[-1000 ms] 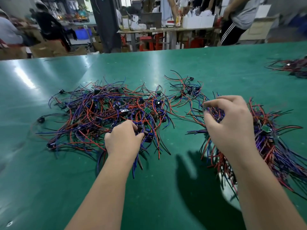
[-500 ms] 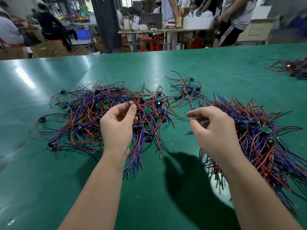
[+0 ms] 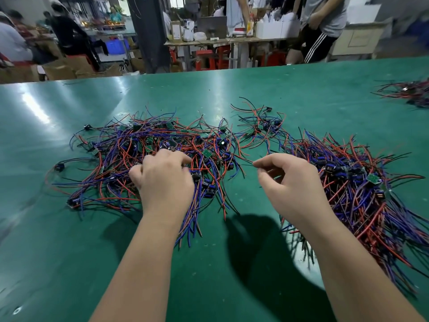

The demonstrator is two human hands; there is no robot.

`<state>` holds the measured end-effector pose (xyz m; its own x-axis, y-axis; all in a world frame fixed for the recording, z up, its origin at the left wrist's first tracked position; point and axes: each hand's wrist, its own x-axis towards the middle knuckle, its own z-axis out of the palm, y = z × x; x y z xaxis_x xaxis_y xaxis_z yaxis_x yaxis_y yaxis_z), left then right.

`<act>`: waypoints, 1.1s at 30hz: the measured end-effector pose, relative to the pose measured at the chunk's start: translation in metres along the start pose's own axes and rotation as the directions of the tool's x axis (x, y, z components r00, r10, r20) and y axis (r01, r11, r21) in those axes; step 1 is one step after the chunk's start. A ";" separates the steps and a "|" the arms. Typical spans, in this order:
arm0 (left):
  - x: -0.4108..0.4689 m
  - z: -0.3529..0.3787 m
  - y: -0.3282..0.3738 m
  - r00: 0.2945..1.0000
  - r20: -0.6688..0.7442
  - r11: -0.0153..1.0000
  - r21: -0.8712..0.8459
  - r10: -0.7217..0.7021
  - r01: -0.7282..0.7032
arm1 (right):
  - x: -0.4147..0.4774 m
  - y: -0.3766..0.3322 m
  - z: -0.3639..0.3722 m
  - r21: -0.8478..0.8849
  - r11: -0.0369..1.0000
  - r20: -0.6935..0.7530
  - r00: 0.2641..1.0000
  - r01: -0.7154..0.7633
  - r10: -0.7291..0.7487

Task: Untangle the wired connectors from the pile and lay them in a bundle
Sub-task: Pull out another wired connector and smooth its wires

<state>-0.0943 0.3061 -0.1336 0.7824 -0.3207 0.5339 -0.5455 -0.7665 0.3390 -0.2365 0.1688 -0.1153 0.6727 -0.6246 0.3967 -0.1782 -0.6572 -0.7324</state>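
A tangled pile of wired connectors [image 3: 130, 147], red, blue and black leads with small green boards and black plugs, covers the left middle of the green table [image 3: 69, 263]. My left hand [image 3: 164, 182] lies palm down on its near side, fingers curled into the wires with their tips hidden. To the right lies the bundle [image 3: 362, 182], its leads running roughly the same way toward me. Just left of the bundle, my right hand [image 3: 292, 184] hovers with thumb and forefinger pinched on a thin wire that leads back toward the pile.
A small loose cluster of connectors [image 3: 262, 126] sits behind the gap between pile and bundle. Another heap of wires [image 3: 408, 91] lies at the far right edge. Beyond the table's far edge stand people, workbenches and red stools.
My left hand dropped from a raised pinch down into the pile. My right hand left the bundle, moved left toward the pile, and now pinches a thin wire.
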 end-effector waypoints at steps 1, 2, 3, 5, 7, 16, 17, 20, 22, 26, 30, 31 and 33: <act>0.000 0.002 0.001 0.999 0.023 0.999 -0.005 0.048 -0.048 | 0.000 0.000 0.000 -0.002 1.000 0.003 1.000 0.000 0.000; -0.001 0.005 0.003 0.994 0.076 0.997 0.008 0.074 -0.075 | 0.000 0.000 0.000 -0.004 1.000 0.007 1.000 0.002 -0.002; -0.003 0.008 0.003 0.985 0.149 0.995 0.038 0.084 -0.090 | 0.000 -0.001 0.001 -0.007 1.000 0.012 1.000 0.004 -0.004; -0.006 0.017 0.002 0.961 0.267 0.991 0.089 0.073 -0.100 | -0.001 -0.001 0.001 -0.007 1.000 0.019 1.000 0.008 -0.008; -0.006 0.024 -0.003 0.954 0.294 0.991 0.102 0.053 -0.087 | -0.002 -0.002 0.001 -0.003 1.000 0.021 1.000 0.011 -0.011; -0.005 0.037 -0.011 0.985 0.160 0.988 0.150 -0.069 0.045 | -0.002 0.000 0.006 -0.012 1.000 0.023 1.000 0.017 -0.017; -0.004 0.038 -0.011 0.984 0.163 0.988 0.145 -0.072 0.048 | -0.003 0.000 0.006 -0.011 1.000 0.023 1.000 0.016 -0.016; -0.003 0.039 -0.011 0.982 0.179 0.990 0.130 -0.068 0.045 | -0.003 -0.001 0.006 -0.012 1.000 0.025 0.999 0.020 -0.020; -0.003 0.039 -0.011 0.978 0.199 0.990 0.133 -0.063 0.036 | -0.002 -0.001 0.006 -0.011 1.000 0.029 0.999 0.021 -0.021; -0.002 0.039 -0.012 0.969 0.243 0.992 0.127 -0.050 0.020 | -0.003 -0.003 0.006 -0.006 1.000 0.043 0.999 0.023 -0.023; -0.002 0.040 -0.012 0.972 0.233 0.994 0.107 -0.032 0.008 | -0.004 -0.004 0.006 0.008 1.000 0.047 0.999 0.020 -0.020; -0.003 0.040 -0.011 0.976 0.217 0.996 0.094 -0.029 0.009 | -0.004 -0.004 0.006 0.012 1.000 0.047 0.999 0.018 -0.018; -0.004 0.039 -0.010 0.983 0.182 0.998 0.059 -0.025 0.015 | -0.004 -0.004 0.006 0.011 1.000 0.049 0.999 0.016 -0.016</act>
<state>-0.0797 0.2932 -0.1693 0.8374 -0.3972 0.3755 -0.5155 -0.8024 0.3008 -0.2340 0.1765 -0.1172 0.7098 -0.5924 0.3811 -0.1598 -0.6623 -0.7320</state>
